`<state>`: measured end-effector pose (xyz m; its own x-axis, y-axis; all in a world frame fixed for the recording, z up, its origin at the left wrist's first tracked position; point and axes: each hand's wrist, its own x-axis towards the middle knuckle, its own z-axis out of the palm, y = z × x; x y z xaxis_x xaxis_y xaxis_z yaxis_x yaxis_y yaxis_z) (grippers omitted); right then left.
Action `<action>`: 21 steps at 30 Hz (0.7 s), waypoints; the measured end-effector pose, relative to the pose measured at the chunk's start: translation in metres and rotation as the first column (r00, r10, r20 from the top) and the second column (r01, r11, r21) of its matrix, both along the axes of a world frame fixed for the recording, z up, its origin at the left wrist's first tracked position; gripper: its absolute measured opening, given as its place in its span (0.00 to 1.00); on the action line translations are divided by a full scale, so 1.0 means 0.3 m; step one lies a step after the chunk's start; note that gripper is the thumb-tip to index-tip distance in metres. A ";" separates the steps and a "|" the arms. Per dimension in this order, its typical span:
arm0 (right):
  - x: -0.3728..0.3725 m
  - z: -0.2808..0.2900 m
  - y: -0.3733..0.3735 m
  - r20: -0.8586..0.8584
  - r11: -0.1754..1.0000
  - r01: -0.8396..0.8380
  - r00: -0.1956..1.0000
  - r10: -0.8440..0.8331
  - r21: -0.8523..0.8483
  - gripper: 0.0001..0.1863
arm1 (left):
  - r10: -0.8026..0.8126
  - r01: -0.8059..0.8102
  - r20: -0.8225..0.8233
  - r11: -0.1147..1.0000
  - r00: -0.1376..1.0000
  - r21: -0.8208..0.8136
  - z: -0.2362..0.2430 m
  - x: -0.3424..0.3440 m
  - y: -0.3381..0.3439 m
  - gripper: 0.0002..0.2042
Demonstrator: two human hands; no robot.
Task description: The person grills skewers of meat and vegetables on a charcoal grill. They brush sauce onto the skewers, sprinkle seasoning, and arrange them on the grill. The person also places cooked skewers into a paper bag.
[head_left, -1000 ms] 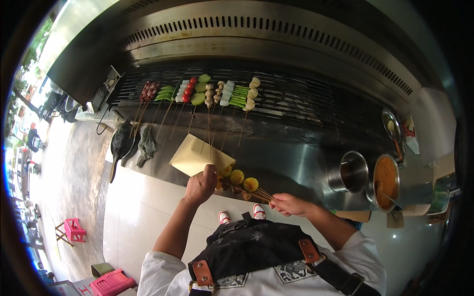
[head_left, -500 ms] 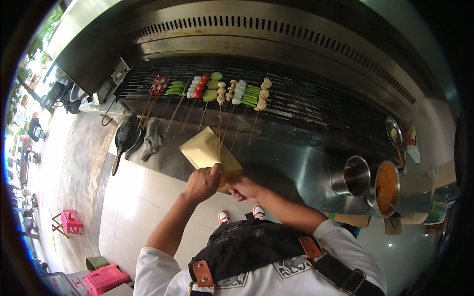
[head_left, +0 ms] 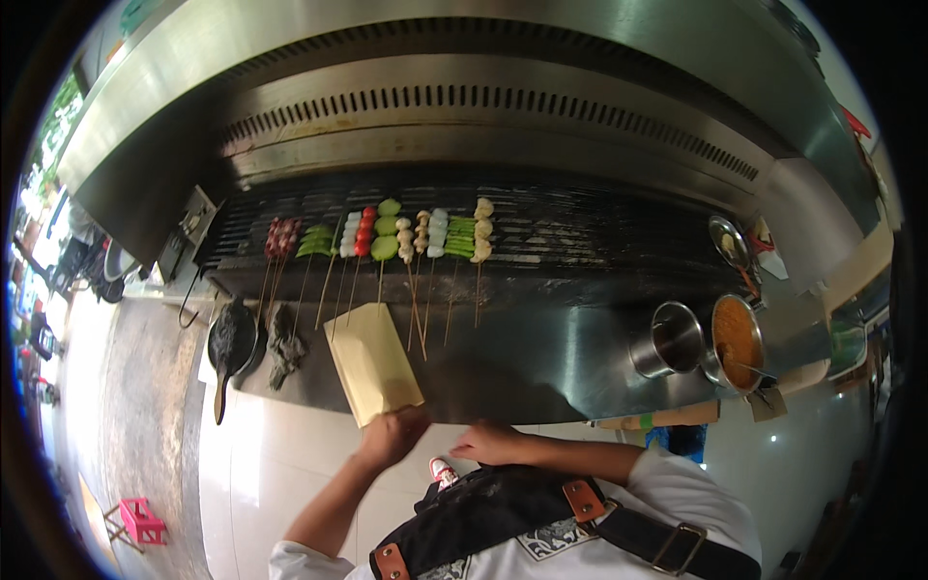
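- At your far left, a pale tiled floor [head_left: 290, 464] runs beneath the counter, with one pink plastic stool [head_left: 142, 520] standing on it.
- On the steel counter [head_left: 541, 372] near its left end lie one black brush [head_left: 232, 343] and one dark crumpled cloth [head_left: 285, 343].
- Your left hand [head_left: 391, 435] is clamped on the lower edge of one tan paper bag [head_left: 372, 362], which lies tilted on the counter just below the skewers.
- Behind it, on the black grill [head_left: 599, 232] under the steel hood [head_left: 464, 87], about nine skewers [head_left: 387, 232] lie side by side, sticks pointing toward you.
- Your right hand [head_left: 493, 443] sits near the bag at the counter's edge, fingers curled; I cannot tell whether it grips anything.
- To the right stand one steel cup [head_left: 672, 338] and one pot of orange sauce [head_left: 739, 338].
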<state>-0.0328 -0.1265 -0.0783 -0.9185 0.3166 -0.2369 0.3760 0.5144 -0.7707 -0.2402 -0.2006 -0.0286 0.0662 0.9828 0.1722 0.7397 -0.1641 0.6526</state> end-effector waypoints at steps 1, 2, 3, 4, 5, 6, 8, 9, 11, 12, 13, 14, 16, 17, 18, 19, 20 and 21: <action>0.060 0.039 0.022 0.070 0.994 0.067 0.996 -0.061 -0.084 0.20 | 0.038 -0.021 0.131 0.991 0.991 -0.129 -0.005 0.045 0.034 0.11; 0.120 0.086 0.040 0.136 0.980 0.137 0.984 -0.118 -0.142 0.21 | 0.089 -0.020 0.254 0.965 0.963 -0.262 -0.008 0.102 0.065 0.13; 0.185 0.138 0.062 0.132 0.966 0.205 0.974 -0.185 -0.155 0.21 | 0.192 0.051 0.622 0.935 0.759 -0.351 -0.010 0.167 0.105 0.16; 0.252 0.195 0.091 0.136 0.950 0.275 0.957 -0.256 -0.149 0.21 | 0.297 -0.002 0.744 0.929 0.599 -0.369 -0.007 0.206 0.144 0.17; 0.318 0.251 0.115 0.133 0.913 0.400 0.912 -0.388 -0.081 0.24 | 0.387 -0.039 0.824 0.912 0.414 -0.409 -0.005 0.251 0.192 0.18; 0.399 0.307 0.157 0.115 0.879 0.477 0.873 -0.475 0.006 0.24 | 0.404 -0.041 0.889 0.913 0.217 -0.405 -0.004 0.311 0.248 0.19; 0.576 0.398 0.265 -0.103 0.720 0.677 0.736 -0.669 0.154 0.24 | 0.341 -0.108 0.940 0.934 -0.017 -0.341 0.006 0.349 0.339 0.23; 0.677 0.430 0.341 -0.231 0.598 0.732 0.675 -0.701 0.326 0.22 | 0.329 -0.124 0.932 0.929 -0.154 -0.348 0.014 0.359 0.374 0.22; 0.903 0.478 0.498 -0.407 0.366 0.812 0.555 -0.725 0.454 0.14 | 0.363 -0.187 0.887 0.887 -0.285 -0.423 0.029 0.360 0.449 0.22; 1.026 0.488 0.573 -0.443 0.271 0.843 0.486 -0.753 0.465 0.11 | 0.299 -0.193 0.910 0.913 -0.286 -0.360 0.033 0.368 0.472 0.20; 1.146 0.495 0.669 -0.484 0.129 0.731 0.562 -0.670 0.670 0.11 | 0.322 -0.203 0.911 0.904 -0.259 -0.377 0.038 0.376 0.501 0.18; 1.258 0.488 0.734 -0.492 0.004 0.685 0.527 -0.693 0.729 0.13 | 0.385 -0.256 0.879 0.853 -0.280 -0.455 0.048 0.372 0.512 0.16; 1.444 0.453 0.855 -0.442 -0.157 0.590 0.375 -0.815 0.792 0.21 | 0.404 -0.282 0.890 0.847 -0.210 -0.451 0.067 0.382 0.521 0.13; 1.543 0.459 0.900 -0.221 -0.005 0.580 0.302 -0.927 0.814 0.28 | 0.430 -0.264 0.876 0.838 -0.220 -0.478 0.081 0.381 0.525 0.13; 1.599 0.428 0.937 -0.190 -0.040 0.546 0.222 -0.956 0.837 0.31 | 0.437 -0.250 0.858 0.829 -0.269 -0.501 0.096 0.379 0.531 0.13; 1.650 0.408 0.963 -0.179 -0.016 0.544 0.247 -0.952 0.839 0.34 | 0.427 -0.244 0.877 0.846 -0.218 -0.473 0.112 0.377 0.526 0.12; 1.678 0.377 0.978 -0.193 -0.011 0.681 0.191 -0.962 0.732 0.32 | 0.415 -0.224 0.892 0.866 -0.182 -0.448 0.125 0.380 0.531 0.12; 1.714 0.373 0.985 -0.107 0.002 0.813 0.079 -0.991 0.582 0.30 | 0.406 -0.235 0.897 0.867 -0.175 -0.439 0.137 0.382 0.534 0.12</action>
